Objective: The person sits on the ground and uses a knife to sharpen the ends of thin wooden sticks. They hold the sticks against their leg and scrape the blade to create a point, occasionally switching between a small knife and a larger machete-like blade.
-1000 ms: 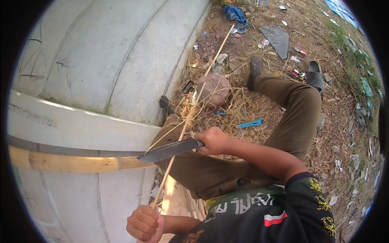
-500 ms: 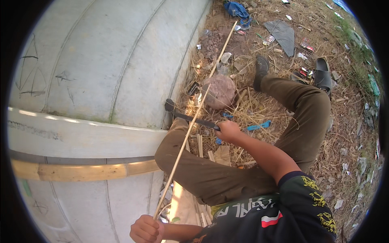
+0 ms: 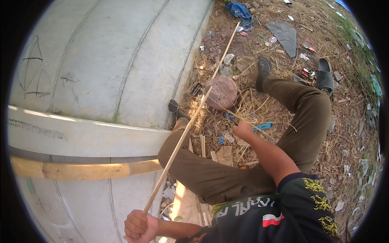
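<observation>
My left hand is closed around the near end of a long pale bamboo strip. The strip slants up and away over my left leg to a round reddish stone. Past the stone, a thin pale length runs on in nearly the same line; I cannot tell whether it is the same piece. My right hand is closed on the handle of a dark knife, off to the right of the strip. Little of the blade can be made out against the straw.
My legs bend around the stone, the left one under the strip. A pale concrete wall and a bamboo pole lie to the left. Straw, scraps, a blue plastic piece and dark sandals cover the ground.
The dark knife lay across the strip before; my right hand has drawn it right, away from the strip. My left hand has shifted slightly left and down with the strip.
</observation>
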`<action>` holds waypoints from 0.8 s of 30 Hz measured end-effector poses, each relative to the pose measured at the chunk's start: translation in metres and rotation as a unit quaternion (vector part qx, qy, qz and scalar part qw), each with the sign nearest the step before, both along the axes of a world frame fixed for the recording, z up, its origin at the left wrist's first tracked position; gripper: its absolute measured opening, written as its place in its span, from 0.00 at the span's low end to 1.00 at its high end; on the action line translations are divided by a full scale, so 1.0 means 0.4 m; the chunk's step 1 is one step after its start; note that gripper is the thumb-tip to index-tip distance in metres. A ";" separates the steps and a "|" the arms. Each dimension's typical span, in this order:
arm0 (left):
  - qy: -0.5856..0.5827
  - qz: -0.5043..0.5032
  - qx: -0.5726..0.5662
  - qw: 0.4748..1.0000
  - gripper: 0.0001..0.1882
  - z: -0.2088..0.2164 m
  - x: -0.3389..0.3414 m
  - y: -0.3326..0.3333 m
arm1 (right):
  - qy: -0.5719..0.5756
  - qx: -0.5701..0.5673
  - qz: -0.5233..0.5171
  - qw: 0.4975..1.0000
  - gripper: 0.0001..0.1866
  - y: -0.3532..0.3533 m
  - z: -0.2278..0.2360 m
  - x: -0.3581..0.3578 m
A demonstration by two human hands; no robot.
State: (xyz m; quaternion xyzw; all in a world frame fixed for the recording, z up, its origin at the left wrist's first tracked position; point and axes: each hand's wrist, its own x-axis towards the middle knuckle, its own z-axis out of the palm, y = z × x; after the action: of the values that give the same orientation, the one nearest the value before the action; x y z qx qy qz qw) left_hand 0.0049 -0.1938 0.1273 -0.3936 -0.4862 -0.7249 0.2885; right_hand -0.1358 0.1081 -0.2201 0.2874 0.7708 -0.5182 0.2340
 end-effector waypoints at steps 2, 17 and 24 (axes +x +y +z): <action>0.000 -0.009 0.000 1.000 0.29 0.005 -0.010 0.020 | 0.077 0.008 0.007 0.997 0.22 0.005 -0.083 -0.010; -0.048 -0.910 0.390 0.133 0.15 0.121 0.150 -0.104 | 0.293 0.168 0.083 0.937 0.14 -0.025 0.033 -0.057; -0.350 -0.865 0.359 0.004 0.17 0.110 0.260 -0.279 | 0.027 -0.004 -0.240 0.970 0.19 0.101 -0.138 -0.091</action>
State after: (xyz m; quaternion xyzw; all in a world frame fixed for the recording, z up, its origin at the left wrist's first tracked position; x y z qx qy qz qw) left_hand 0.1089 -0.3055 0.1712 -0.0645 0.4976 -0.5646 -0.6553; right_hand -0.1720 0.1484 -0.2755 0.4485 0.6834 -0.5700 0.0831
